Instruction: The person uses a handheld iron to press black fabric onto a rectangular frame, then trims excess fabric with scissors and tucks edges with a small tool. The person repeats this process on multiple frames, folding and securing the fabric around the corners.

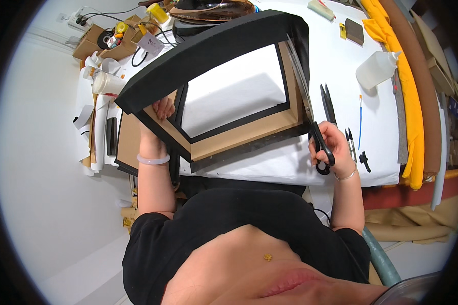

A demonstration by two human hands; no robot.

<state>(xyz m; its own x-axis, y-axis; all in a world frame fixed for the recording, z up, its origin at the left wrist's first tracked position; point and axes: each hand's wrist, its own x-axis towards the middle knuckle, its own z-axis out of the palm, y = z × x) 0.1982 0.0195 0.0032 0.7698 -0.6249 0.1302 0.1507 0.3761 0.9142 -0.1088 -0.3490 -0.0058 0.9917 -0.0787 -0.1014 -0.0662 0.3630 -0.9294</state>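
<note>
A box-like rectangular frame (203, 60), black outside with tan board inside, is tilted up over the white table. My left hand (164, 108) grips its left side, the fingers curled over the inner edge and partly hidden by it. Beside the frame's right side, my right hand (333, 142) is closed round the black handles of a large pair of scissors (301, 84). The long blades point away from me along the frame's right inner wall. Whether they touch it I cannot tell. Through the opening, the white table surface (234, 96) shows.
Right of my right hand lie dark pointed blades (327, 104), small snips (350, 145) and a thin blue brush (360, 119). A squeeze bottle (374, 71) stands before yellow fabric (414, 132). A white cup (107, 83), a cardboard box (89, 41) and a clothes iron (213, 11) are behind.
</note>
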